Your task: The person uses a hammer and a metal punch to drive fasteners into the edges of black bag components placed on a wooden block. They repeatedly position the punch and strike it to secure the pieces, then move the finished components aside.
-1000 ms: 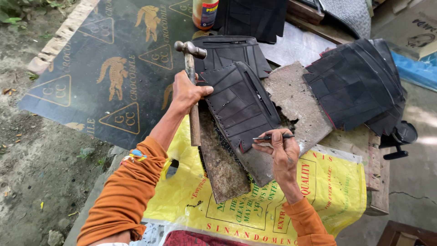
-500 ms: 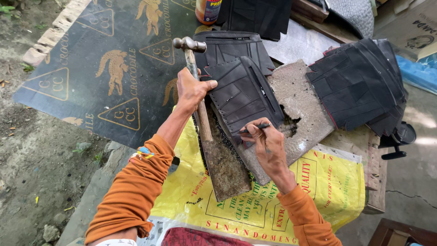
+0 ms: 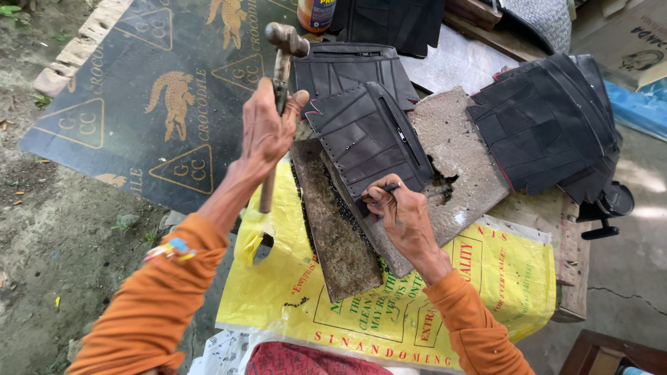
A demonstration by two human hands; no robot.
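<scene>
In the left hand [image 3: 267,132], closed tight round the wooden handle, a hammer [image 3: 281,83] stands raised with its metal head above the knuckles and the handle's end below the wrist. Just right of that hand lies a dark stitched leather piece [image 3: 365,135], flat on a rough grey slab [image 3: 455,149] with a broken hole near its middle. The right hand [image 3: 403,215] rests on the near edge of the leather piece, fingers pinched round a thin dark punch [image 3: 388,188] whose tip meets the leather. Between the two hands a rusty flat plate [image 3: 333,222] lies lengthwise, partly under the slab. Below both hands a yellow printed sack [image 3: 486,278] covers the bench [image 3: 570,264]. Beyond the left hand a dark printed sheet [image 3: 160,90] spreads over the ground. Beyond the right hand a stack of similar dark leather pieces [image 3: 545,125] lies well apart. Farthest up stands an orange bottle [image 3: 316,14], its contents hidden.
</scene>
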